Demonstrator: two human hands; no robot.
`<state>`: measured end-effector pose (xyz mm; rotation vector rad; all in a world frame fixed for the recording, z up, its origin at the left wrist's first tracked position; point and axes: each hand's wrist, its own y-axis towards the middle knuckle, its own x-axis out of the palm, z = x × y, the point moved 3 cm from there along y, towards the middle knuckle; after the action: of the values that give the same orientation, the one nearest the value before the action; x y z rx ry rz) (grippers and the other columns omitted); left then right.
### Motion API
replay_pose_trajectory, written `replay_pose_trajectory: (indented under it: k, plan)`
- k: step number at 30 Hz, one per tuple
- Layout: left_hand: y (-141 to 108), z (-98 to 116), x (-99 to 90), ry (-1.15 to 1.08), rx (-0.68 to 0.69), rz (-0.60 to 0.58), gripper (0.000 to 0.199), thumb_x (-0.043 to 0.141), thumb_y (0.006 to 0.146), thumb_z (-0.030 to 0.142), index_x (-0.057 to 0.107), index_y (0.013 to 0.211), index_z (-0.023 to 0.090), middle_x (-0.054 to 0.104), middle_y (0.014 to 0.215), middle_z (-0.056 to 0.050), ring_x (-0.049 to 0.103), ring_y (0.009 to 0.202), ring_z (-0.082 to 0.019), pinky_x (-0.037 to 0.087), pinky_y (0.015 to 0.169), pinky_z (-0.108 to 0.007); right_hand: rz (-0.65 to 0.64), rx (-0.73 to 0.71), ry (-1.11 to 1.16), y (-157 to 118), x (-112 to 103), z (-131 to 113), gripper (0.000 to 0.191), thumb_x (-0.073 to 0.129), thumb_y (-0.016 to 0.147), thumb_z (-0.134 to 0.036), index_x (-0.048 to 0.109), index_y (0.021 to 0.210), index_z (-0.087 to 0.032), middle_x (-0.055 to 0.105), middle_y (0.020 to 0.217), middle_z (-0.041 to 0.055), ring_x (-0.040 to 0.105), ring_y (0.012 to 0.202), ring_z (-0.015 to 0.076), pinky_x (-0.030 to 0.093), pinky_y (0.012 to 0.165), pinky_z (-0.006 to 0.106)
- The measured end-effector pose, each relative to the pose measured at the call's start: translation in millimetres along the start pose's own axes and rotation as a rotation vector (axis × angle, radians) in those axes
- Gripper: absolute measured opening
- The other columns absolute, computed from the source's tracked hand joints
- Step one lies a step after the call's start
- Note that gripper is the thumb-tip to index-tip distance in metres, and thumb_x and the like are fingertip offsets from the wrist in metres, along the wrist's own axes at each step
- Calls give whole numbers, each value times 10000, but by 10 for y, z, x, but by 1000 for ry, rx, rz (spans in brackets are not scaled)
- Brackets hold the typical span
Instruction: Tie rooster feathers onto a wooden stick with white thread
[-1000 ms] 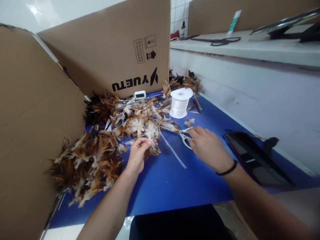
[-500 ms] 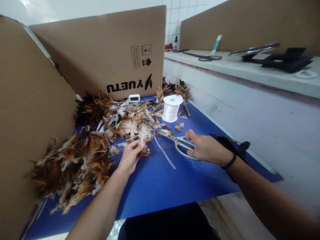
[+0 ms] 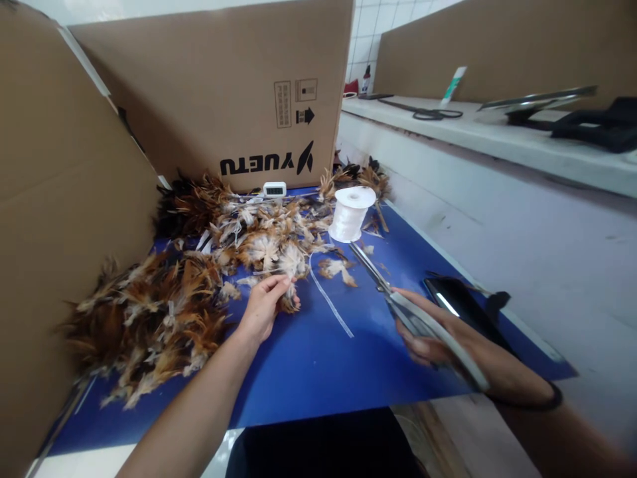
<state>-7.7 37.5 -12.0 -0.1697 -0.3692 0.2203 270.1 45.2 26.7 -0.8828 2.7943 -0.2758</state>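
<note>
My left hand [image 3: 263, 307] pinches a small tuft of brown and white feathers [image 3: 288, 265] at the near edge of a long feather string [image 3: 209, 265] spread over the blue mat [image 3: 318, 358]. In my right hand [image 3: 448, 342], palm turned up, lies a pair of metal scissors [image 3: 398, 302], lifted off the mat with the closed blades pointing toward the white thread spool [image 3: 351, 214]. A strip of clear thread [image 3: 328, 299] runs across the mat between my hands.
Cardboard panels [image 3: 199, 93] wall off the left and back. A small white timer [image 3: 275, 189] stands at the box's foot. A black phone [image 3: 462, 305] lies at the mat's right edge. The raised white ledge [image 3: 497, 139] on the right carries black scissors and tools.
My right hand has picked the scissors up off the mat and drawn them back toward me, turning palm up. My left hand keeps its pinch on the feather tuft.
</note>
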Motion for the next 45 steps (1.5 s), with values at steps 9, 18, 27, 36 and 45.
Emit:
replay_pose_trajectory:
  k: [9,18,27,36,45]
  plan:
    - [-38,-3,55,-8,27,16,270,746,646,324,619,798,140,609,637,3,593,514,-126,501,478,-242,53,-26,-490,48,242,-33,437,624,724,-425,512,1105,-243,562,721,-22,525,624,141,426,553,246]
    - [-113,46,72,-107,-116,-5,215,713,677,288,642,804,129,573,600,2,570,532,-115,547,504,-266,28,-104,-741,131,444,-114,446,617,747,-421,466,1131,-254,636,804,-16,605,675,160,470,630,262]
    - [-139,34,72,-210,-140,-68,150,655,726,266,622,787,133,549,564,-1,555,525,-113,540,506,-263,97,-129,-779,249,512,-63,506,651,715,-439,469,1150,-255,662,918,19,647,763,192,506,705,306]
    - [-131,-13,82,-201,-155,-73,138,635,674,222,554,763,154,557,588,7,553,503,-114,537,468,-269,125,-155,-808,264,485,-110,510,648,702,-441,503,1148,-241,674,895,27,657,745,196,515,677,306]
    - [-144,-45,94,-138,-208,-58,137,632,671,229,548,747,152,551,567,8,528,474,-102,533,453,-261,148,-173,-893,338,486,-113,481,636,711,-382,508,1155,-249,678,873,22,638,703,187,484,645,289]
